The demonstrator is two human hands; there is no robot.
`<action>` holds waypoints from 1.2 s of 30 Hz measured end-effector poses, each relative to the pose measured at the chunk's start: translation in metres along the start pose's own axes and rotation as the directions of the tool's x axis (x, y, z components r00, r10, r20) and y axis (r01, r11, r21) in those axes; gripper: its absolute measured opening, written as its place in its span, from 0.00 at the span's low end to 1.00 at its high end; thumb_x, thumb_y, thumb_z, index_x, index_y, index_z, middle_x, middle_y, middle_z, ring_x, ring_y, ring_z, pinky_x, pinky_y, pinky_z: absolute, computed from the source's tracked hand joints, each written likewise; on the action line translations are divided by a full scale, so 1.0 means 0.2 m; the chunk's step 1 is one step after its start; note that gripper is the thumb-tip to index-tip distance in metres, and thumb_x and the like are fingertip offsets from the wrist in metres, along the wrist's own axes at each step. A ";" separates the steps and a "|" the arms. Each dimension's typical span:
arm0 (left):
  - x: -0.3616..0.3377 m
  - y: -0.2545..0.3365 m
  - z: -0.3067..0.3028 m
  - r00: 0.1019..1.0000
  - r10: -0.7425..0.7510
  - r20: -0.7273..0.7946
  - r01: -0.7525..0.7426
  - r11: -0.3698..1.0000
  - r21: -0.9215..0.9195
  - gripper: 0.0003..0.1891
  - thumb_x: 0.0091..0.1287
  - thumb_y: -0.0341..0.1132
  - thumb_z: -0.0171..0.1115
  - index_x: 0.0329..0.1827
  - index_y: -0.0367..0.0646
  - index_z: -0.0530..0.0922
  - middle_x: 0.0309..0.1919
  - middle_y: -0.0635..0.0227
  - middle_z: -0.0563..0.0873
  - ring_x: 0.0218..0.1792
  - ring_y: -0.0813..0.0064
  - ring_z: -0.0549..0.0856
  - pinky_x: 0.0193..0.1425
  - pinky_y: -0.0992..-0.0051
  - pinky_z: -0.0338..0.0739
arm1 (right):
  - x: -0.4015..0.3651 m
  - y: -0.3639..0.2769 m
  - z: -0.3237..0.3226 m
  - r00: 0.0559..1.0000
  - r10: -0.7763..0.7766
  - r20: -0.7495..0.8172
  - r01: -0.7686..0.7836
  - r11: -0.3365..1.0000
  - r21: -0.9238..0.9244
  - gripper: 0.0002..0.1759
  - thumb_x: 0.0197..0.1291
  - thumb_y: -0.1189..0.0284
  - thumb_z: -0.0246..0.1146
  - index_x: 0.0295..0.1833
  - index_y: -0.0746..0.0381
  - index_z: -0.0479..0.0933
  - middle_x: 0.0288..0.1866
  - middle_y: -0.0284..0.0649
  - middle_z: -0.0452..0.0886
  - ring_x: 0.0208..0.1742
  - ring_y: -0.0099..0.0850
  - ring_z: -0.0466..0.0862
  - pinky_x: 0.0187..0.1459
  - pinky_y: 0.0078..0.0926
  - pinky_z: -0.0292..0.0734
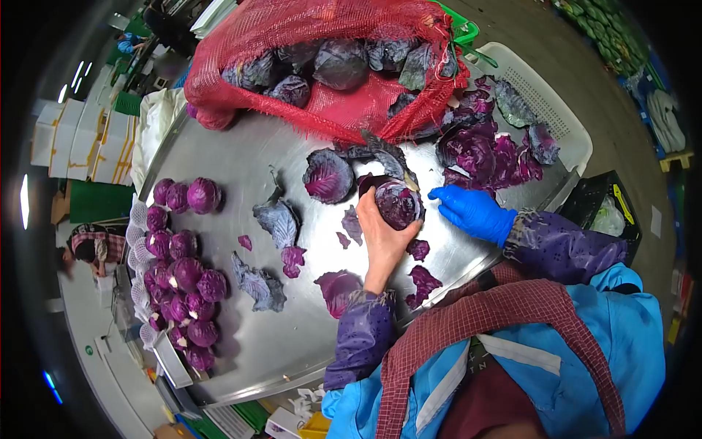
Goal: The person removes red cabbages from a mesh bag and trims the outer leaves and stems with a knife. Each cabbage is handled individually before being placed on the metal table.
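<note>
Head cam, going left to right: a pile of trimmed cabbages (pixel 183 282) sits at 9 o'clock on the steel table (pixel 241 146), with loose leaves (pixel 276 219) toward the middle. The bare left hand (pixel 380 235) is wrapped snug around a red cabbage head (pixel 398 201) from its 6 o'clock side, near the table's centre, with the red net sack (pixel 241 29) at 12 o'clock. The right hand (pixel 472 211), blue-gloved, lies just at that head's 3 o'clock, fingers stretched out loose and holding nothing I can see.

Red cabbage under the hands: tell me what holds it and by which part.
The bare left hand grips the red cabbage around its near side. The blue-gloved right hand is beside it; whether it holds anything cannot be told.
</note>
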State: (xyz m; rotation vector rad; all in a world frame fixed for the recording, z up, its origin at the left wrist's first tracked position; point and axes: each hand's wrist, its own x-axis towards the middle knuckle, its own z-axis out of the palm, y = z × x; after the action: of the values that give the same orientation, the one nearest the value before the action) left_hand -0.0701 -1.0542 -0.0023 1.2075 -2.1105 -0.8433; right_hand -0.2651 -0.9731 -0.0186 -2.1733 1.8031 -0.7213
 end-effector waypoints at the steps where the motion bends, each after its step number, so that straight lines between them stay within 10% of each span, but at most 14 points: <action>1: 0.01 0.00 0.00 1.000 -0.022 -0.003 0.022 1.000 0.010 0.49 0.38 0.39 0.76 0.64 0.33 0.57 0.57 0.48 0.64 0.60 0.53 0.64 0.66 0.62 0.60 | 0.00 -0.02 0.01 0.997 0.008 0.071 -0.002 0.996 -0.085 0.18 0.60 0.71 0.52 0.57 0.58 0.67 0.33 0.44 0.79 0.23 0.38 0.80 0.23 0.36 0.74; 8: 0.10 0.01 0.07 0.998 -0.040 -0.038 0.041 0.998 0.039 0.46 0.37 0.40 0.75 0.58 0.28 0.61 0.53 0.44 0.66 0.56 0.48 0.66 0.61 0.58 0.61 | 0.09 0.06 0.11 0.923 0.241 0.299 -0.231 0.971 -0.068 0.17 0.64 0.72 0.47 0.58 0.60 0.67 0.25 0.42 0.76 0.20 0.34 0.75 0.24 0.31 0.72; 12: 0.06 0.09 0.15 0.991 0.041 -0.126 -0.022 0.988 0.152 0.46 0.37 0.36 0.75 0.60 0.28 0.59 0.54 0.44 0.65 0.56 0.47 0.65 0.61 0.56 0.61 | 0.11 0.28 0.35 0.982 0.140 0.124 -0.128 0.987 -0.098 0.16 0.69 0.67 0.44 0.55 0.62 0.69 0.22 0.41 0.74 0.20 0.33 0.74 0.24 0.31 0.71; 14: 0.04 0.05 0.13 0.993 0.035 -0.116 -0.023 0.995 0.100 0.47 0.38 0.36 0.75 0.61 0.31 0.59 0.55 0.45 0.64 0.57 0.47 0.65 0.62 0.56 0.61 | 0.12 0.22 0.32 0.867 0.351 0.353 -0.344 0.935 -0.087 0.23 0.72 0.60 0.39 0.51 0.65 0.73 0.20 0.42 0.74 0.23 0.34 0.75 0.25 0.34 0.71; 18: -0.04 -0.05 0.02 0.997 -0.031 -0.076 0.031 1.000 -0.001 0.47 0.38 0.42 0.75 0.61 0.33 0.60 0.55 0.49 0.66 0.59 0.53 0.65 0.65 0.60 0.60 | 0.04 0.27 0.41 0.934 0.329 0.143 -0.345 0.932 0.110 0.32 0.69 0.51 0.39 0.36 0.65 0.79 0.23 0.42 0.79 0.22 0.37 0.76 0.27 0.38 0.72; 22: -0.13 -0.02 0.03 0.993 -0.040 -0.115 0.042 0.999 0.017 0.47 0.38 0.41 0.75 0.62 0.36 0.59 0.56 0.50 0.65 0.61 0.54 0.64 0.65 0.60 0.59 | 0.05 0.17 0.24 0.844 0.428 0.323 -0.449 0.893 -0.012 0.29 0.69 0.51 0.41 0.38 0.63 0.78 0.24 0.41 0.80 0.24 0.37 0.79 0.29 0.38 0.74; 24: -0.12 0.02 0.02 0.996 -0.029 -0.090 0.035 0.997 0.067 0.46 0.39 0.41 0.75 0.62 0.37 0.60 0.56 0.51 0.65 0.61 0.55 0.64 0.65 0.59 0.59 | 0.03 0.17 0.17 0.951 0.276 0.142 -0.265 0.960 -0.096 0.26 0.68 0.52 0.43 0.39 0.62 0.77 0.23 0.43 0.78 0.23 0.38 0.78 0.27 0.36 0.71; 26: -0.13 0.01 0.02 0.993 -0.041 -0.106 0.049 0.997 0.067 0.46 0.39 0.40 0.75 0.62 0.37 0.60 0.56 0.52 0.65 0.60 0.56 0.65 0.65 0.61 0.60 | -0.03 0.37 0.22 0.884 0.422 0.203 -0.434 0.901 0.019 0.16 0.65 0.65 0.46 0.54 0.60 0.67 0.27 0.50 0.78 0.28 0.49 0.78 0.27 0.46 0.70; 28: -0.17 -0.07 0.00 0.971 -0.164 -0.175 0.141 0.981 -0.136 0.45 0.39 0.38 0.75 0.61 0.35 0.59 0.55 0.51 0.66 0.57 0.55 0.67 0.64 0.63 0.60 | -0.10 0.67 0.04 0.602 0.749 0.276 -0.794 0.527 0.302 0.17 0.67 0.62 0.45 0.53 0.61 0.67 0.30 0.52 0.78 0.31 0.49 0.80 0.28 0.43 0.71; 30: -0.21 -0.17 -0.01 0.958 -0.240 -0.155 0.189 0.939 -0.289 0.46 0.39 0.38 0.75 0.61 0.35 0.58 0.54 0.52 0.66 0.57 0.57 0.68 0.64 0.64 0.61 | -0.20 0.89 -0.18 0.741 0.669 0.053 -0.659 0.740 -0.136 0.19 0.66 0.59 0.48 0.50 0.65 0.68 0.30 0.57 0.78 0.35 0.52 0.80 0.33 0.43 0.72; 32: -0.21 -0.16 -0.02 0.968 -0.218 -0.121 0.175 0.939 -0.297 0.46 0.40 0.38 0.75 0.62 0.35 0.58 0.54 0.52 0.65 0.58 0.58 0.67 0.65 0.65 0.60 | -0.14 0.63 -0.38 0.850 0.525 -0.034 -0.526 0.844 -0.106 0.18 0.67 0.60 0.47 0.50 0.64 0.66 0.32 0.58 0.78 0.39 0.53 0.80 0.35 0.41 0.72; 36: -0.20 -0.11 -0.01 0.979 -0.173 -0.107 0.146 0.963 -0.228 0.47 0.39 0.37 0.76 0.62 0.35 0.58 0.56 0.52 0.63 0.60 0.58 0.65 0.66 0.65 0.58 | 0.02 0.08 -0.24 0.931 0.300 0.207 -0.364 0.749 0.553 0.22 0.67 0.64 0.48 0.65 0.57 0.65 0.32 0.41 0.75 0.33 0.28 0.75 0.40 0.29 0.73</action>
State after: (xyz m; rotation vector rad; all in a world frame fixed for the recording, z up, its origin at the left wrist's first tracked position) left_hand -0.0399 -1.0279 -0.0235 1.2885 -1.7857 -1.0149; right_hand -0.3017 -0.9740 0.0164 -1.4129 1.5728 -0.9042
